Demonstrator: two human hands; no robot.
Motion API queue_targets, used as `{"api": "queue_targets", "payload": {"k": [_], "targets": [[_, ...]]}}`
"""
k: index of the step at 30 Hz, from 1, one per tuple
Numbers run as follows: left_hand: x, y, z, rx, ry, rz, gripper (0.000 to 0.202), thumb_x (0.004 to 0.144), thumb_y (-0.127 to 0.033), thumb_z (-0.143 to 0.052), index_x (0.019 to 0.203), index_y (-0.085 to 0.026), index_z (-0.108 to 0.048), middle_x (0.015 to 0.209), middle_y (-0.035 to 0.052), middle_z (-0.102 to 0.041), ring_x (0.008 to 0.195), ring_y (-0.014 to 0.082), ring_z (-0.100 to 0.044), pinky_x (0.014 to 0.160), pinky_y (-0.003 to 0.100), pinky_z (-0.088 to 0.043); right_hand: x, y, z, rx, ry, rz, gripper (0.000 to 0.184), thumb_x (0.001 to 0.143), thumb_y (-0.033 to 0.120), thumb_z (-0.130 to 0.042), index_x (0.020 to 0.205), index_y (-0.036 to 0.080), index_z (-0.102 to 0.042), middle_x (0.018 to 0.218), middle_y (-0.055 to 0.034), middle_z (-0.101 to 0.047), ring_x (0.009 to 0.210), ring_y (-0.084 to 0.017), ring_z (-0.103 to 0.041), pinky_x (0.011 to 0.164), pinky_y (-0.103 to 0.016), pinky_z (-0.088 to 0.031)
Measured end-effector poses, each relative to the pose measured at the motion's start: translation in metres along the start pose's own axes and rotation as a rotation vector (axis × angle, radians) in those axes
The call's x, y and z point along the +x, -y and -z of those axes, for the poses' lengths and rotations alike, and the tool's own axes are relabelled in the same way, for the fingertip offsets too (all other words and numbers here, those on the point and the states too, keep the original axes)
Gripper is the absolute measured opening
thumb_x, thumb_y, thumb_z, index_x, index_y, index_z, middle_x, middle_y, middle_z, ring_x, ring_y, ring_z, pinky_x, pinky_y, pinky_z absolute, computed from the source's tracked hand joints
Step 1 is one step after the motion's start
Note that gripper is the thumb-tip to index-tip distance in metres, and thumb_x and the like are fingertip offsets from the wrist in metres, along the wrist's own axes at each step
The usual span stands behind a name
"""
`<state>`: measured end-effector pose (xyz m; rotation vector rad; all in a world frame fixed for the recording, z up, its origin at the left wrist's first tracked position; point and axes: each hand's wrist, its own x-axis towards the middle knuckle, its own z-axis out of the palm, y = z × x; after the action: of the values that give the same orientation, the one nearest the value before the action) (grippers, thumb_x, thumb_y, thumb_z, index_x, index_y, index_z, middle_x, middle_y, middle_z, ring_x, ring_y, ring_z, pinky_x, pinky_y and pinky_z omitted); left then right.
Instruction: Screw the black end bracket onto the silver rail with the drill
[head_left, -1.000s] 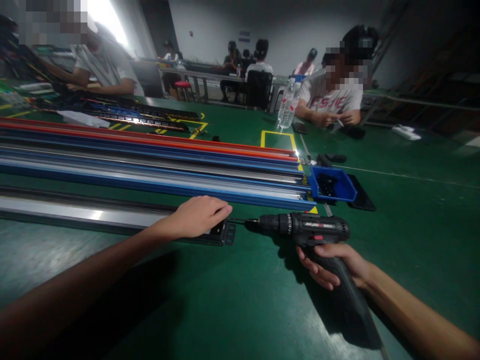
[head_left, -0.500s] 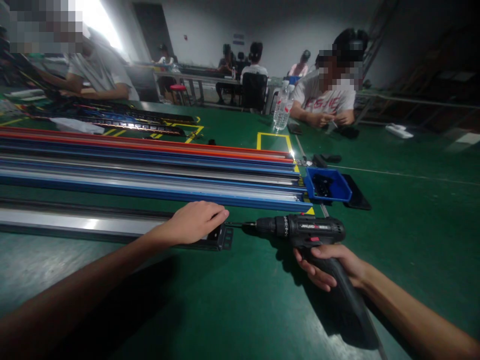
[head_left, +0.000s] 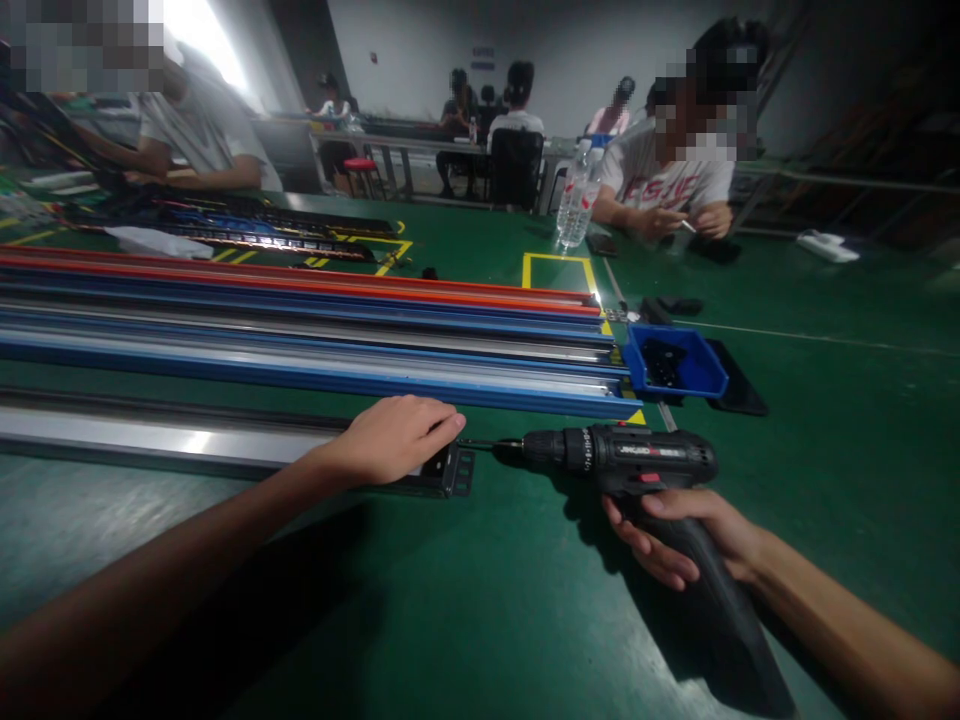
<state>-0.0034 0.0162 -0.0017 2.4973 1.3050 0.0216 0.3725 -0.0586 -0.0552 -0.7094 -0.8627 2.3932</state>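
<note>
My left hand (head_left: 397, 438) lies over the end of a long silver-and-black metal rail (head_left: 187, 430), its fingers curled over the far side and partly hidden. A black end cap with a slotted tab (head_left: 463, 472) sticks out past that hand. My right hand (head_left: 675, 535) is closed round the grip of a black cordless drill (head_left: 637, 460), which lies level and points left. The drill's long thin bit (head_left: 487, 444) reaches the rail's end face beside my left thumb; whether its tip sits in a screw is too small to tell.
Blue rails (head_left: 450, 385) and an orange rail (head_left: 375, 284) lie parallel behind. A blue bin (head_left: 701, 370) of small black parts stands right of their ends. Farther back are water bottles (head_left: 577, 200), a black strip bundle (head_left: 247, 225) and co-workers seated across the green table (head_left: 840, 430).
The view has shifted slightly, so the rails, bin and drill appear a little farther right. Both hands keep their holds, and the drill bit stays at the rail's end.
</note>
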Motion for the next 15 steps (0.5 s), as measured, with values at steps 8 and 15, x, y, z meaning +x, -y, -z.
{"api": "queue_targets", "payload": {"k": [8,15], "targets": [[-0.0004,-0.0007,-0.0002,0.009,-0.009,-0.017,0.05,0.106,-0.048,-0.027,0.095,-0.022,-0.068,0.106,0.0054,-0.076,0.093,0.0244,-0.068,0.078,0.034,-0.045,0.0006,-0.0008,-0.0002,-0.004,0.021,0.023,0.031,0.094,0.031,-0.061,0.109,0.006,-0.072,0.079,-0.0074,-0.066,0.041,-0.004,-0.051,0.048,-0.019,-0.054],[-0.0005,-0.0015,0.0003,0.012,-0.003,-0.009,0.051,0.107,-0.048,-0.026,0.096,-0.022,-0.068,0.107,0.0053,-0.076,0.096,0.0256,-0.068,0.079,0.035,-0.046,0.0003,-0.0004,-0.001,-0.016,0.007,0.011,0.031,0.093,0.033,-0.063,0.108,0.008,-0.073,0.078,-0.0068,-0.065,0.04,-0.005,-0.052,0.048,-0.019,-0.054]]}}
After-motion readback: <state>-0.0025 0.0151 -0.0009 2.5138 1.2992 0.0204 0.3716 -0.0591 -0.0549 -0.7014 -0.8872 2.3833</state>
